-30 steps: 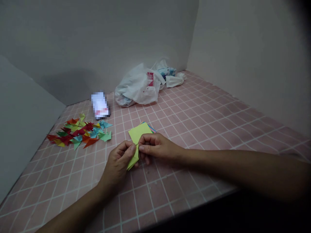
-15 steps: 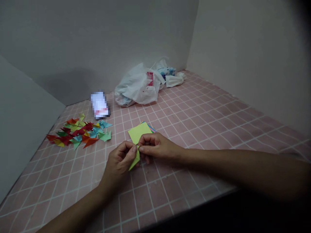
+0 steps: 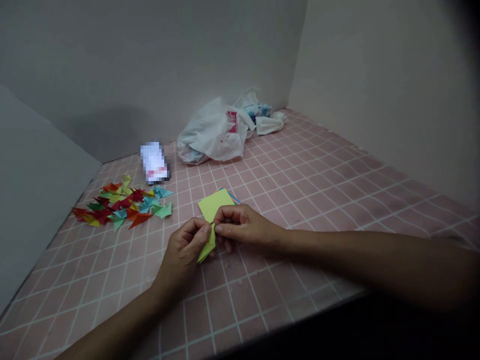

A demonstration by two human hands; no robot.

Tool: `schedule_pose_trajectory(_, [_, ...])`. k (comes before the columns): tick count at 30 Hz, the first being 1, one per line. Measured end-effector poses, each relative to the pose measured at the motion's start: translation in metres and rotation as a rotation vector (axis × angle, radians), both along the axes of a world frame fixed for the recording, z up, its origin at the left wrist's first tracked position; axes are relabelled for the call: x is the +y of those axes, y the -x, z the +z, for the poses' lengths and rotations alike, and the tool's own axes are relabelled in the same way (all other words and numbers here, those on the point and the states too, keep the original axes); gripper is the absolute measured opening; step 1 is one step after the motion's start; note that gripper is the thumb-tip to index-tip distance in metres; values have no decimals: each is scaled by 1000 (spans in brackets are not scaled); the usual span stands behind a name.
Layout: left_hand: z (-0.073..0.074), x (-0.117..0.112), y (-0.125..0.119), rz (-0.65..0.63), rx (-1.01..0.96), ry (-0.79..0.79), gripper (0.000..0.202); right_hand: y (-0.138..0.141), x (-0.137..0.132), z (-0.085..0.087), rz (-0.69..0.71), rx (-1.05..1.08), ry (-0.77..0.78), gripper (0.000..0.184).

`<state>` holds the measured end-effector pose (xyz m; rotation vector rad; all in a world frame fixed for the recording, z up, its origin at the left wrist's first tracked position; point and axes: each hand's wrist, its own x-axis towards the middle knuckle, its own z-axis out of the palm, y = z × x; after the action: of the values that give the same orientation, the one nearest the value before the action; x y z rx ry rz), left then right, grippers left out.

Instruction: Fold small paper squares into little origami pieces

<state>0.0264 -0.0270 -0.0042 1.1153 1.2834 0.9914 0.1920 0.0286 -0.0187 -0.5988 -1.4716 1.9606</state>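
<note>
A small folded piece of yellow-green origami paper [image 3: 208, 246] is pinched between my two hands, just above the table. My left hand [image 3: 186, 243] is closed on it, thumb on top, with its lower point sticking out below. The fingertips of my right hand [image 3: 240, 226] are pinched at its upper tip, which they partly hide. Right behind my hands lies a stack of square paper sheets [image 3: 216, 204], yellow on top with blue and pink edges showing. To the left rests a pile of folded paper cranes [image 3: 123, 204] in red, orange, yellow, green and light blue.
A lit phone [image 3: 154, 162], its screen blurred, stands beyond the cranes. A crumpled white plastic bag [image 3: 213, 132] sits against the back wall, with a blue-patterned packet [image 3: 258, 110] beside it. Pink tiled-pattern covering spreads over the table [image 3: 311, 175], walled at left, back and right.
Both hands hold almost the same pose. The folded paper has shifted very slightly between the fingers.
</note>
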Motion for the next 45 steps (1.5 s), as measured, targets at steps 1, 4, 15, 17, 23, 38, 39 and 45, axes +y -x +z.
schedule_pose_trajectory(1, [0,0,0,-2,-7,2,24,0,0,0,-3,-1,-1,11])
schedule_pose_trajectory(4, [-1,1,0,-6,-5,9,24,1,0,0,-7,1,5,11])
schedule_pose_trajectory(15, [2,-3,-1,31,149,-86,23,1,-2,2,-60,-103,-2,11])
schedule_pose_trajectory(17, [1,-3,-1,29,160,-106,22,1,-2,3,-77,-131,-10,12])
schedule_pose_trajectory(23, [-1,-2,0,48,34,-57,20,1,-3,6,-96,-80,-10,9])
schedule_pose_trajectory(38, [-4,-1,3,87,61,-77,19,3,-2,-3,-43,-110,-27,8])
schedule_pose_trajectory(39, [-3,-1,3,86,91,-95,20,3,-2,-3,-51,-125,-46,8])
schedule_pose_trajectory(45, [-2,-2,2,68,140,-136,19,1,-4,3,-165,-275,-351,12])
